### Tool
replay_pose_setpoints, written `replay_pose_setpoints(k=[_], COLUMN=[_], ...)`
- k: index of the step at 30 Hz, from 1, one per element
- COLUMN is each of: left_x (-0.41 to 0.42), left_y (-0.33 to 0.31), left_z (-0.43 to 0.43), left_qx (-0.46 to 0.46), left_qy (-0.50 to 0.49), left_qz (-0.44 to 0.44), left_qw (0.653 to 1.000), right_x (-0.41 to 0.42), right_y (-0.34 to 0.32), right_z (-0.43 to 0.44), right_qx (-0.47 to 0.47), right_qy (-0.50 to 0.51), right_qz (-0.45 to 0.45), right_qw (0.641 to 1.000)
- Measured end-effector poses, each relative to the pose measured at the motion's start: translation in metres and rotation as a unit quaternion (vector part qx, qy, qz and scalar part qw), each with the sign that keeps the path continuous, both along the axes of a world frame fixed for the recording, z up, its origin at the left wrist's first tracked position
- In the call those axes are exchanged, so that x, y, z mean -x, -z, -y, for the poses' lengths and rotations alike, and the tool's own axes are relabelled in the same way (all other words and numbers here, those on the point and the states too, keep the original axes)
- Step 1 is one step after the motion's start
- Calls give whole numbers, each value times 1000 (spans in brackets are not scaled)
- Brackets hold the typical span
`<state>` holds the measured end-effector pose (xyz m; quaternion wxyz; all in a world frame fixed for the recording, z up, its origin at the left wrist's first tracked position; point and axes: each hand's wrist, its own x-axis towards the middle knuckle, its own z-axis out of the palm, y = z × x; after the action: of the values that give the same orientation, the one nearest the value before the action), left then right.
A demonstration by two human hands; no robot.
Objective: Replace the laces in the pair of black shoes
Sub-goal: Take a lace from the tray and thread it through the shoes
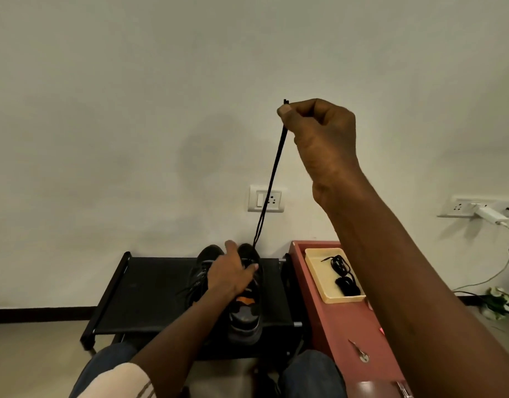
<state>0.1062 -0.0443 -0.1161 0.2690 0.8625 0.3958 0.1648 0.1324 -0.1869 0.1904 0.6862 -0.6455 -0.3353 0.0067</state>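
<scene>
Lace point(272, 173) is pinched near its tip by right hand point(319, 130) and held taut above shoe point(247, 311). Shoe is pressed onto rack point(150, 282) by left hand point(233, 272), fingers laid across. Spare laces point(344, 275) are kept in tray point(313, 259) on worktop point(348, 320).

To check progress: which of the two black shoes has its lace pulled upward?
The black shoe on the right, nearer the red cabinet: the thin black lace pinched by the right hand rises from it.
</scene>
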Motion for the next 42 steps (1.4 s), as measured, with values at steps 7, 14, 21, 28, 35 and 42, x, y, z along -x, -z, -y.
replay_pose_setpoints(k=[7, 14, 21, 28, 35, 42], left_x=[-18, -35, -49, -60, -64, -62], left_y=[-31, -47, -59, -64, -97, -136], left_z=[-41, -78, -103, -113, -111, -110], left_qx=[105, 95, 114, 101, 65, 31], left_qy=[168, 180, 217, 193, 199, 204], left_qz=[49, 38, -4, 15, 30, 31], left_qw=[979, 978, 970, 976, 977, 978], right_x=[-15, -49, -29, -39, -44, -46], right_y=[-3, 90, 320, 364, 366, 371], right_z=[-15, -49, -60, -73, -79, -82], right_qx=[-19, -91, 234, 345, 384, 398], right_qy=[-81, -9, 18, -33, -36, -25], right_qz=[-38, -116, -6, 126, 106, 110], right_qw=[996, 989, 972, 930, 917, 910])
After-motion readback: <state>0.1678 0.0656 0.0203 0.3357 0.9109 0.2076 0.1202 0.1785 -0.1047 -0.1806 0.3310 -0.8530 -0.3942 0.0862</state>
